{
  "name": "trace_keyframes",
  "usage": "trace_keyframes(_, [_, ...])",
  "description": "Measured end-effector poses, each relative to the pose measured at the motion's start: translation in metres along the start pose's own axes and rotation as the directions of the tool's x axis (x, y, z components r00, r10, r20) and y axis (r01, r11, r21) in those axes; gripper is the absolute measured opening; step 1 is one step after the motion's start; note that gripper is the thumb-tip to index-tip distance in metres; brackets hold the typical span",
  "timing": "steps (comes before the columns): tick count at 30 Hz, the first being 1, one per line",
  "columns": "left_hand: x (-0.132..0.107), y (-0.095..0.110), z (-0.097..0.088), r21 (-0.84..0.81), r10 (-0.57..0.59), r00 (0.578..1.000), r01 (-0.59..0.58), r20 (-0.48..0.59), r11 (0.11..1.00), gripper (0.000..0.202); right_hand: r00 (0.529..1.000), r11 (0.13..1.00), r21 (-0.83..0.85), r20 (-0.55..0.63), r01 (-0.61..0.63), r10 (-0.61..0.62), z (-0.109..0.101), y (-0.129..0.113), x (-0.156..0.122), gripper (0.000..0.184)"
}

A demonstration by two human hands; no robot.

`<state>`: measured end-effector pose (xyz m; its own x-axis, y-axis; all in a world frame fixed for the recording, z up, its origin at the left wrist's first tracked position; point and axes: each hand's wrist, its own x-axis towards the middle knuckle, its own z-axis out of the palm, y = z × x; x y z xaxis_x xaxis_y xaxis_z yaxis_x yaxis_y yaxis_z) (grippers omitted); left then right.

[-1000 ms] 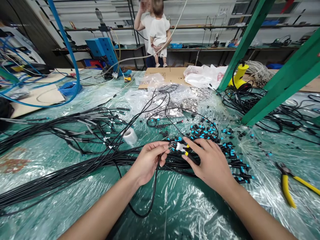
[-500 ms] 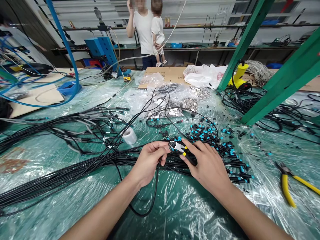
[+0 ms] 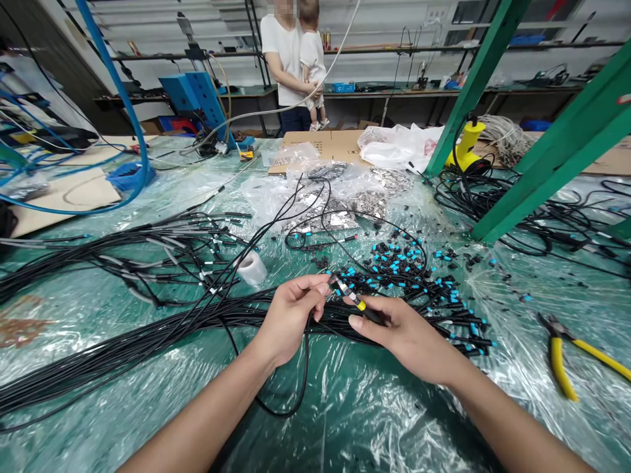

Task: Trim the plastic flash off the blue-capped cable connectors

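Note:
My left hand point(image 3: 294, 314) pinches the end of a black cable point(image 3: 306, 368), which loops down below the wrist. In my right hand point(image 3: 401, 328) are cutting pliers point(image 3: 355, 297) with yellow and black handles, their jaws right beside the left fingertips. What lies between the jaws is too small to make out. Beneath both hands runs a thick bundle of black cables point(image 3: 162, 338), reaching to the left edge. Cable ends with blue and black tips point(image 3: 473, 328) lie to the right of my right hand, and loose blue and black pieces point(image 3: 394, 259) are scattered behind it.
Yellow-handled pliers point(image 3: 557, 358) lie at the right. A clear roll point(image 3: 252, 268) stands left of my hands. Bags of metal parts point(image 3: 325, 209) lie farther back. Green posts point(image 3: 486, 98) rise at the right. A person point(image 3: 283, 59) holding a child stands beyond the table.
My right hand has turned the pliers, so they appear more edge-on, and its fingers have closed around the handles. The left hand stays at the cable end. The standing person's raised arm has come down.

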<state>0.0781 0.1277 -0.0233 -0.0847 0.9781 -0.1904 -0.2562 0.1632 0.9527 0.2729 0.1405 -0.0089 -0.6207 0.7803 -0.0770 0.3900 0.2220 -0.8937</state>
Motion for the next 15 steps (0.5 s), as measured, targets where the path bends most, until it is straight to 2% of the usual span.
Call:
trace_keyframes(1, [0.000, 0.001, 0.001, -0.013, -0.004, 1.000, 0.004, -0.003, 1.000, 0.031, 0.999, 0.999, -0.042, -0.037, -0.010, 0.009, 0.002, 0.001, 0.000, 0.039])
trace_keyframes(3, [-0.001, 0.002, 0.002, -0.046, -0.011, 1.000, 0.010, -0.010, 0.999, 0.031, 0.979, 0.967, -0.238, -0.198, -0.089, 0.041, 0.006, 0.004, 0.001, 0.041])
trace_keyframes(5, [-0.001, 0.004, 0.004, -0.078, -0.029, 1.000, 0.028, -0.013, 0.997, 0.031, 0.937, 0.876, -0.451, -0.349, -0.169, 0.001, 0.011, 0.008, 0.002, 0.046])
trace_keyframes(6, [-0.002, 0.004, 0.005, -0.092, -0.039, 0.999, 0.038, -0.012, 0.995, 0.031, 0.921, 0.824, -0.535, -0.387, -0.186, -0.043, 0.013, 0.010, 0.002, 0.049])
trace_keyframes(10, [-0.004, 0.004, 0.006, -0.142, -0.066, 0.998, 0.067, 0.012, 0.988, 0.026, 0.888, 0.675, -0.711, -0.420, -0.195, -0.186, 0.016, 0.016, 0.005, 0.054])
trace_keyframes(15, [-0.005, 0.003, 0.007, -0.229, -0.126, 0.992, 0.130, 0.030, 0.965, 0.026, 0.878, 0.649, -0.732, -0.433, -0.210, -0.205, 0.017, 0.018, 0.006, 0.055])
